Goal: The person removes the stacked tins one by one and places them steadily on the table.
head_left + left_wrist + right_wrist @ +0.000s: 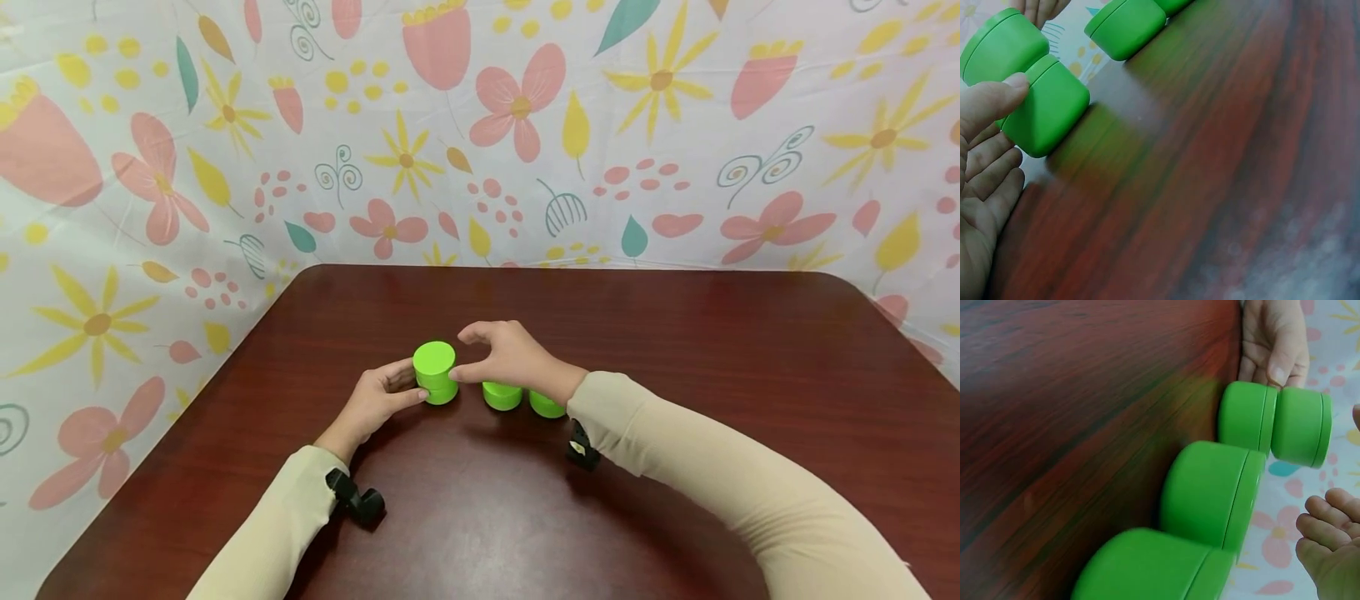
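Two round green lidded jars stand stacked on the left, an upper jar [434,358] and a lower jar [437,392]. My left hand [375,402] holds the lower jar, thumb at the front near the seam and fingers on the far side. The upper jar sits slightly off centre in the left wrist view. My right hand [513,360] hovers just right of the stack with thumb and fingers spread; the right wrist view shows its fingers [1325,528] apart from the upper jar [1299,427].
Two more green jars stand on the table partly under my right hand: a nearer-to-stack jar [502,397] and an outer jar [547,406]. The dark wooden table [480,517] reaches back to a flower-patterned cloth [442,125].
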A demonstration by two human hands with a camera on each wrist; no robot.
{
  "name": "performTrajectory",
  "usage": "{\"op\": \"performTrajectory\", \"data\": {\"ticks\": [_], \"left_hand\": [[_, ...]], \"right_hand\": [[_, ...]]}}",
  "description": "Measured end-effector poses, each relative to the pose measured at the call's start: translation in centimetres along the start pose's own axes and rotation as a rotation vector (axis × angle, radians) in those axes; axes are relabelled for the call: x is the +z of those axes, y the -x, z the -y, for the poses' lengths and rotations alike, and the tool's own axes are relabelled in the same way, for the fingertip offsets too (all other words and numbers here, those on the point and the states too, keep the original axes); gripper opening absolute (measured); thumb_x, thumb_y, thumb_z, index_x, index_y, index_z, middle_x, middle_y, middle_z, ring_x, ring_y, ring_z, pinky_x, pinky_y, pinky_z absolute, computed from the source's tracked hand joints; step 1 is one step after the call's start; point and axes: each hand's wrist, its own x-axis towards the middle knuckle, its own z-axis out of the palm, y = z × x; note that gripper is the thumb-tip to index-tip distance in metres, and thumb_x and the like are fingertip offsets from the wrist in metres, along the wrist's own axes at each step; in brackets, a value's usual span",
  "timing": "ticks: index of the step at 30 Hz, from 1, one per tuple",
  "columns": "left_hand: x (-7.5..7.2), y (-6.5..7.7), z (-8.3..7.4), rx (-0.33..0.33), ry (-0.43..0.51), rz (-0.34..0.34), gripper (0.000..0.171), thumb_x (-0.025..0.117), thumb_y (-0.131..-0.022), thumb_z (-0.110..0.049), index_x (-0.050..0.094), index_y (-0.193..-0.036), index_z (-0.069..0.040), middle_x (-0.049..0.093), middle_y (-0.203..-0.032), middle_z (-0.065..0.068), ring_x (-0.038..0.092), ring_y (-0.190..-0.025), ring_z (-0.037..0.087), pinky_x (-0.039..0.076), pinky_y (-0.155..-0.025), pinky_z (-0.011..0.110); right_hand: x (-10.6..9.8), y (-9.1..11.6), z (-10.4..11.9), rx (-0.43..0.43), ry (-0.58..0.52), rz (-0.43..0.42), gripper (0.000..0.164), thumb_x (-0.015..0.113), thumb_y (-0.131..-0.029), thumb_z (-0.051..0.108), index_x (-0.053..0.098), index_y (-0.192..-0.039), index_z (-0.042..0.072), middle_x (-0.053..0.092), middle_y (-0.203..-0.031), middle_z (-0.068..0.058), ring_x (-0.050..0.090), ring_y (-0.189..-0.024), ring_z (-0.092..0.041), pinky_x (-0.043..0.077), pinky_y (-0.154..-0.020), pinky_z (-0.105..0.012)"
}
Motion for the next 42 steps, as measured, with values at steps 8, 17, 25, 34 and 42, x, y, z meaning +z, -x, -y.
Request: {"op": "performTrajectory", "data": {"ticks": [8,17,25,34,42], "left_hand": [[0.1,-0.1,0.1,-0.008,-0.002,0.001,0.053,0.071,-0.08,-0.005,0.053,-0.129,0.0,0.058,-0.123,0.02,0.054,-0.117,0.029,0.048,-0.09,0.026],[-0.1,0.0,0.2,0.001,-0.013,-0.004,0.052,0.071,-0.08,-0.006,0.053,-0.128,0.0,0.059,-0.121,0.02,0.055,-0.114,0.029,0.049,-0.086,0.023],[-0.1,-0.1,0.1,0.009,-0.021,0.007,0.051,0.072,-0.079,-0.006,0.054,-0.128,-0.001,0.06,-0.121,0.019,0.056,-0.113,0.028,0.05,-0.086,0.023],[-0.1,-0.2,0.0,-0.002,-0.025,0.013,0.053,0.071,-0.08,-0.005,0.053,-0.129,-0.002,0.059,-0.122,0.019,0.055,-0.115,0.03,0.05,-0.086,0.026],[-0.3,-0.2,0.1,0.003,-0.05,0.022,0.055,0.071,-0.081,-0.01,0.051,-0.131,-0.003,0.058,-0.124,0.017,0.055,-0.115,0.028,0.05,-0.087,0.027]], "right_hand": [[0.9,-1.1,0.5,-0.017,0.077,0.02,0.058,0.075,-0.075,0.036,0.058,-0.121,0.004,0.061,-0.12,-0.008,0.055,-0.114,-0.02,0.046,-0.093,-0.036],[1.2,-1.6,1.0,-0.045,0.081,0.031,0.062,0.076,-0.074,0.035,0.057,-0.123,0.001,0.06,-0.121,-0.01,0.054,-0.115,-0.022,0.046,-0.093,-0.036],[1.6,-2.0,1.3,-0.066,0.128,0.03,0.061,0.075,-0.075,0.036,0.058,-0.122,0.003,0.061,-0.121,-0.009,0.056,-0.112,-0.021,0.048,-0.089,-0.033],[1.8,-1.9,0.7,-0.055,0.104,0.026,0.048,0.076,-0.076,0.032,0.062,-0.115,0.007,0.064,-0.112,-0.004,0.058,-0.101,-0.017,0.049,-0.081,-0.029],[2.1,-2.0,0.6,-0.069,0.068,0.011,0.039,0.075,-0.076,0.029,0.064,-0.108,0.009,0.066,-0.103,-0.001,0.059,-0.093,-0.019,0.048,-0.076,-0.027]]}}
